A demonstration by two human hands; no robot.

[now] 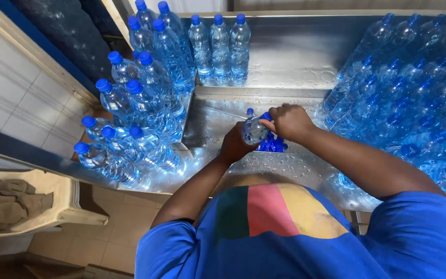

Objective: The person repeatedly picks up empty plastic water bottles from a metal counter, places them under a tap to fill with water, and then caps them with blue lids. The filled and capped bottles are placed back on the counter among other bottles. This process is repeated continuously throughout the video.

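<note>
A clear plastic water bottle (254, 130) is held over the wet steel counter (218, 113). My left hand (235, 144) grips its body from below. My right hand (289, 122) is closed over its top, on the blue cap. Under the bottle lies a small heap of loose blue caps (274, 145).
Several capped bottles stand in rows at the left (140, 111) and along the back wall (219, 49). More bottles lie stacked in a pile on the right (414, 93). A tiled wall (21, 98) is at the left, with a plastic chair (32, 199) below it.
</note>
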